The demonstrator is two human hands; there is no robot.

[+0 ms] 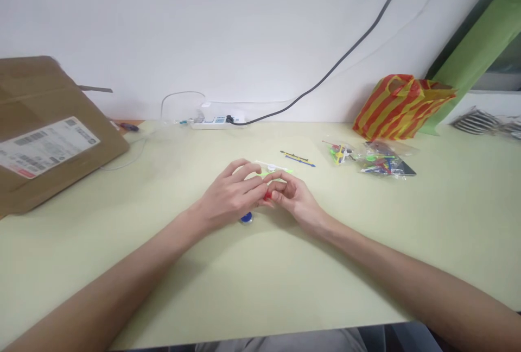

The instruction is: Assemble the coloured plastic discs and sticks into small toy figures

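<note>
My left hand [235, 192] and my right hand [296, 200] meet over the middle of the table, with fingers bent together. Between their fingertips they pinch a small red piece [267, 195], mostly covered by the fingers. Partly under my left hand lies a round blue piece with a clear rim [246, 218]. Just beyond the fingers are a white and green plastic piece [272, 168], half hidden by the hands. Farther back, slim yellow and blue pointed sticks [299, 159] lie side by side on the table.
Clear bags of colourful plastic parts [385, 164] lie to the right, before a red-and-yellow striped bag [401, 107]. A cardboard box [52, 134] stands at the left. Along the wall sits a power strip [217, 121] with a black cable [325, 76].
</note>
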